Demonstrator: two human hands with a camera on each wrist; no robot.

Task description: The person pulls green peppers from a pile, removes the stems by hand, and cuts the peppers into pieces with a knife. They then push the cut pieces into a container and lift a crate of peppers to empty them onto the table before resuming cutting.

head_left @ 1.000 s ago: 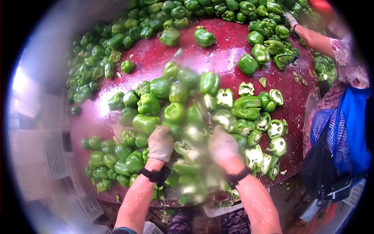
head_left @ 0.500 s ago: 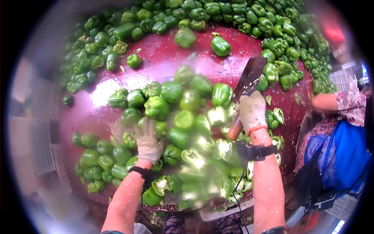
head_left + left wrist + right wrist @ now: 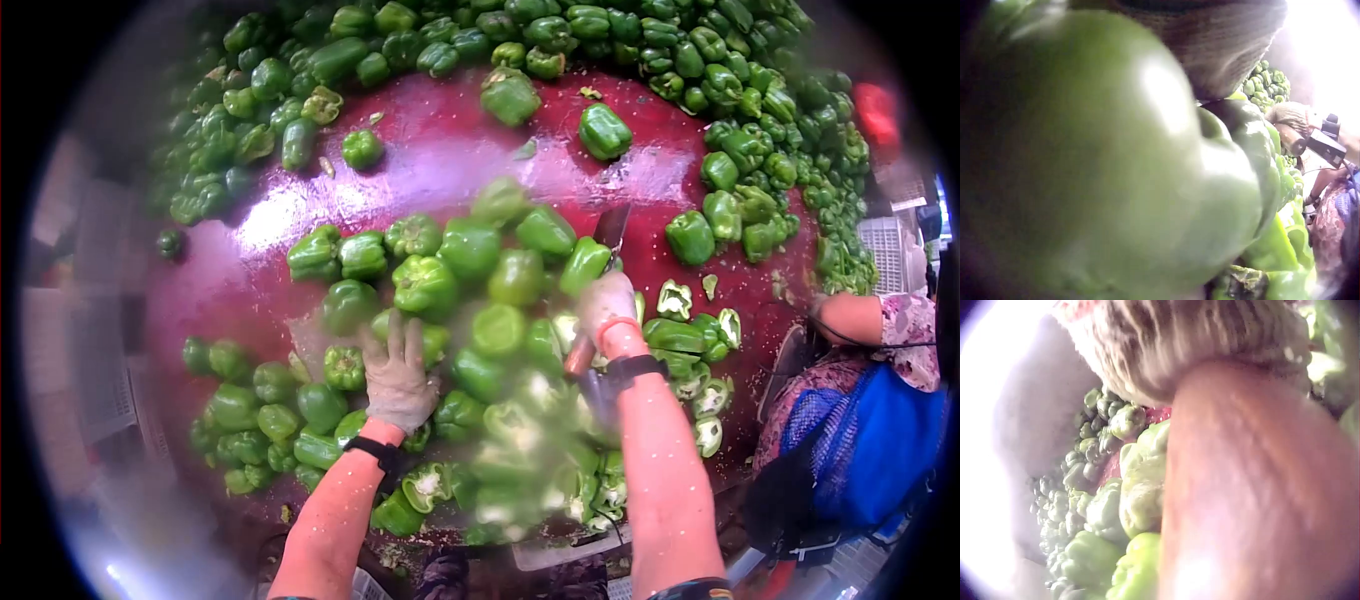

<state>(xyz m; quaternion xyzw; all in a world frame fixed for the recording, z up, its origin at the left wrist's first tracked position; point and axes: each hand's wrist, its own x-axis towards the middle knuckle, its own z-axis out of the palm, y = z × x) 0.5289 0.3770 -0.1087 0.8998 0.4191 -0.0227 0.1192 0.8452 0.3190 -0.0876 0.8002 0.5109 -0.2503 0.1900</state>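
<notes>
My right hand (image 3: 607, 305), in a pale knit glove, grips the wooden handle (image 3: 1254, 487) of a cleaver. Its dark blade (image 3: 612, 228) points away from me and shows narrow in the head view, beside a whole green bell pepper (image 3: 585, 266). My gloved left hand (image 3: 400, 385) lies over whole peppers left of the middle, fingers straight and spread. A large pepper (image 3: 1097, 156) fills much of the left wrist view, under the glove's edge. Halved peppers (image 3: 515, 425) with pale insides lie between my forearms, blurred in the head view.
A long heap of whole peppers (image 3: 390, 45) curves round the far side of the red table (image 3: 440, 140). More cut peppers (image 3: 675, 338) lie right of the cleaver. At the right edge are another person's arm (image 3: 850, 320) and a blue bag (image 3: 885, 450). Pale crates (image 3: 110, 380) stand at left.
My hands have moved apart from the middle. The left has opened onto the whole peppers; the right raised the cleaver, then brought it lower and leftward, its blade turning narrow to view.
</notes>
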